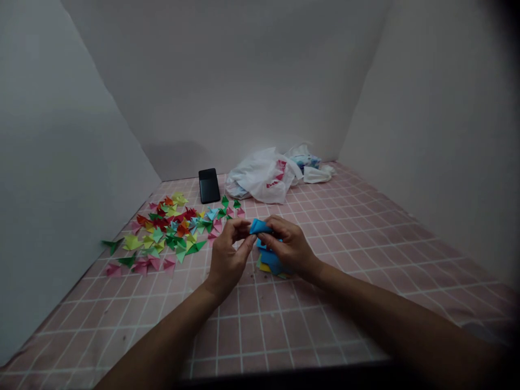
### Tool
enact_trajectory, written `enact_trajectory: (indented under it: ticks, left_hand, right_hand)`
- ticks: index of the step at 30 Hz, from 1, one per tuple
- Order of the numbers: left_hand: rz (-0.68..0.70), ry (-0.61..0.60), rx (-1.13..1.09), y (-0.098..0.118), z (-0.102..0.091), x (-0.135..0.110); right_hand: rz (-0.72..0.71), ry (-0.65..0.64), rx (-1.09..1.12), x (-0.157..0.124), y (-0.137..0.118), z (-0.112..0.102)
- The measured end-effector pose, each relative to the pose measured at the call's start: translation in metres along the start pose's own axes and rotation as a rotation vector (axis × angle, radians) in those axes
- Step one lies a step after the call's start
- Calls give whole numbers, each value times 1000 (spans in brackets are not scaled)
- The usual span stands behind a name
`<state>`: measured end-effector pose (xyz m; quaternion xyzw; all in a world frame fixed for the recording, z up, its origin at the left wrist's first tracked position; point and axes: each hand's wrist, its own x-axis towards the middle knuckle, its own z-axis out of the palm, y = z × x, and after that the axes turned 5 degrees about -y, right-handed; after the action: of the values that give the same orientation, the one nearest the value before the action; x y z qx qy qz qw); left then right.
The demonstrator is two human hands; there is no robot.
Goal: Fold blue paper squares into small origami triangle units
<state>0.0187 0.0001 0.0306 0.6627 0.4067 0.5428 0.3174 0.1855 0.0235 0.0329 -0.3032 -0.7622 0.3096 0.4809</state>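
A small folded piece of blue paper is held up between my two hands, above the middle of the table. My left hand pinches its left lower edge with the thumb, the fingers curled behind. My right hand grips the paper's right side between thumb and fingers. Just below lies a stack of paper squares, blue on top with yellow and green edges showing, partly hidden by my right hand. To the left, many folded paper cranes in red, pink, yellow, green, orange and light blue are spread about.
A black phone lies behind the cranes. White plastic bags with red print sit crumpled at the back, beside a blue-and-white package. A pink checked cloth covers the table. Pale walls enclose the back and both sides.
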Motion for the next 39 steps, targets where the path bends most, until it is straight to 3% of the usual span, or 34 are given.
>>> enact_trajectory:
  ticks: [12, 24, 33, 39]
  left_hand:
    - [-29, 39, -1, 4, -1, 4]
    - [-183, 121, -308, 7, 2, 7]
    - [-359, 4, -384, 1, 2, 7]
    - [-405, 80, -411, 2, 4, 6]
  right_hand:
    - [79, -23, 189, 0, 4, 1]
    - [90, 5, 220, -2, 9, 5]
    - [3, 46, 64, -2, 5, 2]
    - [61, 30, 220, -2, 5, 2]
